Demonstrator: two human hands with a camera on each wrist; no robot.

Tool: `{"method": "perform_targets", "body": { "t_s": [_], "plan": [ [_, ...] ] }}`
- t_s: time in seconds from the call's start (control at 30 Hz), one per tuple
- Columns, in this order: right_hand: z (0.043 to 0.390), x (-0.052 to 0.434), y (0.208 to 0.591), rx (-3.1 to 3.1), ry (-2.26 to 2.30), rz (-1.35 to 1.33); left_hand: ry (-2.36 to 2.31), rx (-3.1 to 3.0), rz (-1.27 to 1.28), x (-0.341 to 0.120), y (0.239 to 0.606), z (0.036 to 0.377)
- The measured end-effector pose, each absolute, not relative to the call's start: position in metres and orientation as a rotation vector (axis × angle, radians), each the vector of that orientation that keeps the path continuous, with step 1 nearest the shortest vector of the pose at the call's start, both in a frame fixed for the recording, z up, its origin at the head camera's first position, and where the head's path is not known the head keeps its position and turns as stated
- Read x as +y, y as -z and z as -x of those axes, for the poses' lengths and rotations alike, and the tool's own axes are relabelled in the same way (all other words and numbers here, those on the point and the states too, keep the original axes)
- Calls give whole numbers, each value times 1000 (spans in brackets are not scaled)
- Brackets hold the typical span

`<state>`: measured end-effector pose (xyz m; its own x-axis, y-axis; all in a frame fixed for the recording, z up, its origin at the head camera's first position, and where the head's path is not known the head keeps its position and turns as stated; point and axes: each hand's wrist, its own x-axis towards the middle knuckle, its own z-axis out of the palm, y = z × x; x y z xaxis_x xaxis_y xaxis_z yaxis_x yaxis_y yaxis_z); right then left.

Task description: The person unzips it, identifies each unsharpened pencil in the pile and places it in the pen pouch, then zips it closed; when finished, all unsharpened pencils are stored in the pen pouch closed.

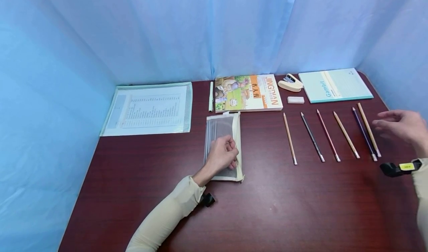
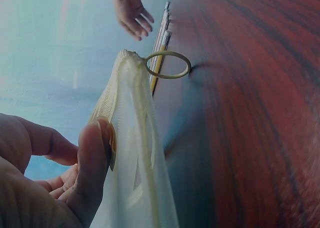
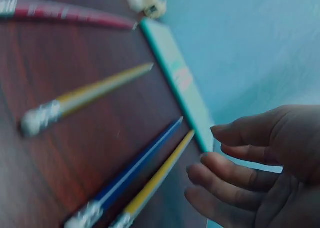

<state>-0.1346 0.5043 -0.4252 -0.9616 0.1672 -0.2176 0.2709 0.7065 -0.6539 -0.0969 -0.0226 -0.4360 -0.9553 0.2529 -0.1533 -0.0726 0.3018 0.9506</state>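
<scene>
A mesh zip pouch [image 1: 220, 127] with a cream zip edge lies upright to me at the table's middle. My left hand [image 1: 222, 153] is over it, thumb and forefinger pinching at the zip edge. In the left wrist view the pouch [image 2: 135, 163] rises beside the thumb, with a ring [image 2: 170, 77] at its far corner. My right hand [image 1: 402, 126] hangs to the right of the pencils, fingers loosely bent and holding nothing. Nearest to it are a natural-wood pencil [image 1: 369, 129] and a dark blue pencil [image 1: 364, 135], lying side by side.
More pencils, including a red pencil [image 1: 328, 135], lie in a row leftward. Behind them are an eraser [image 1: 295, 100], a stapler [image 1: 291, 83], a notebook [image 1: 336, 85] and a book [image 1: 249, 92]. A pen [image 1: 211, 96] and a document folder [image 1: 150, 109] are further left. Blue curtains surround the table.
</scene>
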Motion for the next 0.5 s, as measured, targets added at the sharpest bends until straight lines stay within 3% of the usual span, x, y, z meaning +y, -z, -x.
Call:
{"method": "perform_targets", "body": {
  "t_s": [0.5],
  "plan": [
    [147,510,440,2861,501,-372,-1710,2278,-160,-21,436,97]
  ]
}}
